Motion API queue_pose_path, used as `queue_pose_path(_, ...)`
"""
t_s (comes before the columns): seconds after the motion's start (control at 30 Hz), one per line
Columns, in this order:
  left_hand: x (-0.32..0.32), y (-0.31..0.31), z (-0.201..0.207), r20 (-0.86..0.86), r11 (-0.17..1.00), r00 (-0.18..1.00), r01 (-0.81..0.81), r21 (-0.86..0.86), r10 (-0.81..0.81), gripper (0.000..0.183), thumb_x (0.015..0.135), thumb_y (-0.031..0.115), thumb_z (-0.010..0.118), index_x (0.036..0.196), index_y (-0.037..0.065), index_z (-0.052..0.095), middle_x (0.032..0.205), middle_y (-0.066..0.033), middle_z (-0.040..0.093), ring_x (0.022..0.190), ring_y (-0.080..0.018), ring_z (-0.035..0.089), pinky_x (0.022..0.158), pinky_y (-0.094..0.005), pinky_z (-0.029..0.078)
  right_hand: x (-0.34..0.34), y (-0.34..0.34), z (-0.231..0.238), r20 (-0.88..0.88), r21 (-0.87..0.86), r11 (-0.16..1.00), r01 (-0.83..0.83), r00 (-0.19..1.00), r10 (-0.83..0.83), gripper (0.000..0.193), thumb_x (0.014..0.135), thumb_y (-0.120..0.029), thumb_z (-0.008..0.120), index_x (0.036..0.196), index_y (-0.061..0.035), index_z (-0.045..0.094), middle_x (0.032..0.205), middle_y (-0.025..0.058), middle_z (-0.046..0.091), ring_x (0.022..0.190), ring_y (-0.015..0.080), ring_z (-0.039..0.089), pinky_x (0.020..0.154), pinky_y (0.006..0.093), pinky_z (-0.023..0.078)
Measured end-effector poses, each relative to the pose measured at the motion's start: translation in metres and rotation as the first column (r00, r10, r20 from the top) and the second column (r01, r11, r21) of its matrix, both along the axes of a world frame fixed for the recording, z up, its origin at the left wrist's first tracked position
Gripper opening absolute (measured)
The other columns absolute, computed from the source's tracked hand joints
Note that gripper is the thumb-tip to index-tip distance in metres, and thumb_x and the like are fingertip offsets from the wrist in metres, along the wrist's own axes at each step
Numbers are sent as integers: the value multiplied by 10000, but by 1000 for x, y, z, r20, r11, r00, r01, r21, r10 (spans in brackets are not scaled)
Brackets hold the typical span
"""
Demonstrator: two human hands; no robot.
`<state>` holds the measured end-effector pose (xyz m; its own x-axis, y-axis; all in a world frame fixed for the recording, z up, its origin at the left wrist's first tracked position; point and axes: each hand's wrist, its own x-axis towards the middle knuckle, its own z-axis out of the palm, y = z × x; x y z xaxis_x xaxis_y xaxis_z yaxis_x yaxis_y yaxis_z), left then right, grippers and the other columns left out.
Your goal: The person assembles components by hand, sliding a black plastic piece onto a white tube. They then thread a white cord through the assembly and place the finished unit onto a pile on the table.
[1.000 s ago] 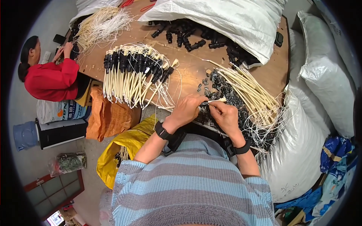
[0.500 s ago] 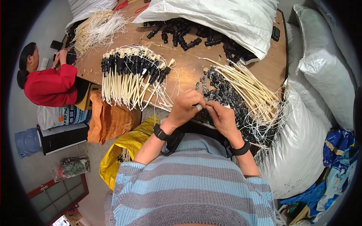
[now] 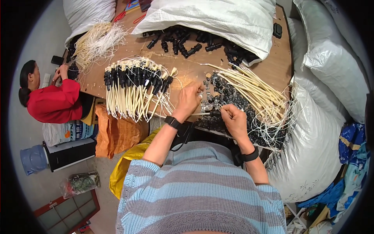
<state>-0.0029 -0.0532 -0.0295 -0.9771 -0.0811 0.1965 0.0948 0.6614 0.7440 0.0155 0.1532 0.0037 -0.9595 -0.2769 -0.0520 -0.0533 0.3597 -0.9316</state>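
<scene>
Near the front edge of the brown table [image 3: 191,66]: our left hand [image 3: 189,100] hangs over the left side of a heap of small dark plastic pieces [image 3: 226,91], fingers bent; we cannot tell whether they grasp anything
Right hand [image 3: 234,120]: thumb and forefinger pinched at the end of a slim cream tube [image 3: 200,114]
Held tube: between our hands, pointing leftward from the right fingertips, a white wire loop [image 3: 219,105] at its right end
Loose cream tubes [image 3: 253,87]: fanned in a bundle to our right, partly over the heap
Black-sleeved tubes [image 3: 128,93]: bunched to our left
White woven sack [image 3: 218,19]: at the far side, black connectors [image 3: 193,50] at its mouth
Co-worker in red [image 3: 54,99]: beyond our left, hands at the table
</scene>
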Motion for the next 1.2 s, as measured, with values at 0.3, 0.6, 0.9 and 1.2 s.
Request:
queue_pose_path(0.3, 31, 60, 49, -232, 962, 939, 271, 40, -255, 316, 692, -54, 629, 963, 92, 698, 856, -90, 633, 776, -297, 620, 668, -368, 512, -12, -2, -23, 106, -166, 984, 70, 993, -53, 45, 857, -66, 633, 840, -32, 657, 533, 23, 499, 507, 38, 434, 476, 249, 361)
queue_pose_path(0.6, 34, 49, 39, 47, 922, 994, 70, 382, -95, 347, 748, -55, 590, 1032, 95, 721, 871, -56, 626, 819, -148, 608, 687, -269, 472, -4, -12, -9, -247, 58, 985, 161, 959, -142, 66, 854, -131, 659, 836, -69, 651, 562, 92, 562, 463, 200, 557, 454, 315, 408)
queue_pose_path(0.9, 29, 48, 22, 246, 711, 969, -151, 687, -32, 189, 705, -47, 672, 880, 18, 696, 713, -18, 630, 632, -54, 587, 580, -193, 470, 1, -16, -7, -569, 132, 977, 165, 820, -62, 52, 869, -141, 645, 868, -90, 638, 645, 100, 615, 531, 257, 607, 458, 335, 439)
queue_pose_path(1.2, 31, 40, 54, -121, 951, 950, 298, 78, -287, 389, 665, -58, 651, 1034, 64, 670, 925, -107, 669, 806, -257, 639, 686, -332, 504, -6, 14, 11, 470, -690, 701, 177, 847, 249, 78, 899, -95, 647, 951, -38, 656, 672, -88, 555, 550, -7, 440, 491, 164, 317)
